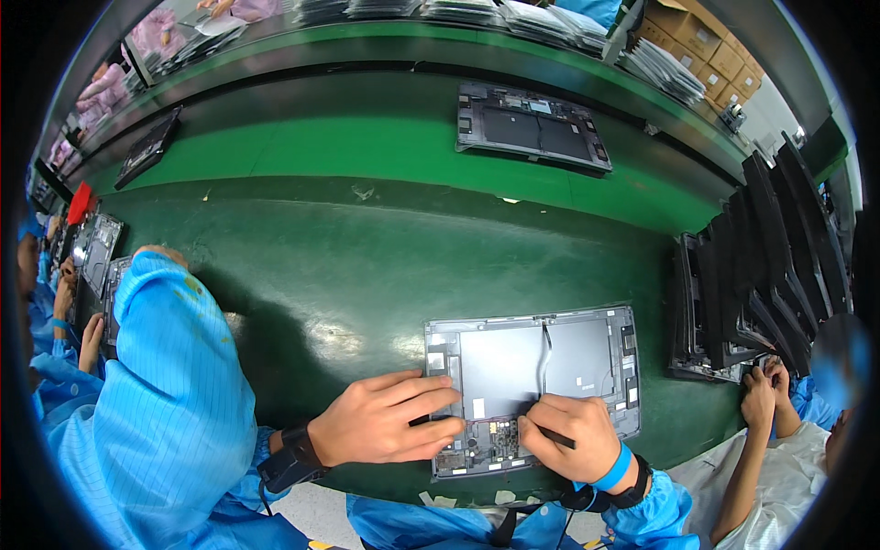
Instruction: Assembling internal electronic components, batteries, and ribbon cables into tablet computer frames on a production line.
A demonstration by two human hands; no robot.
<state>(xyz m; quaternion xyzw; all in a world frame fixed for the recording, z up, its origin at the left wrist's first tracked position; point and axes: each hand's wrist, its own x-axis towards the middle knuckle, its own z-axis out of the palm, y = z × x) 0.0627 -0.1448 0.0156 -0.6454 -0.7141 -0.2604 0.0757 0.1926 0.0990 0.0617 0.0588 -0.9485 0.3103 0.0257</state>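
Observation:
An opened grey tablet chassis [550, 357] lies flat on the green bench in front of me, with dark battery panels, a thin cable down its middle and a circuit board along its near edge. My left hand [390, 420] rests flat on the chassis's lower left corner, fingers spread, with a dark wrist strap behind it. My right hand [568, 438] sits at the near edge over the circuit board and holds a thin dark pen-like tool [555, 437]. A blue band circles that wrist.
A second opened chassis [534, 126] lies on the lighter green belt beyond. Dark panels [770, 266] stand stacked upright at the right, where another person's hands [765, 385] work. A neighbour's blue sleeve [174, 385] fills the left, with more units [96, 252] beyond it.

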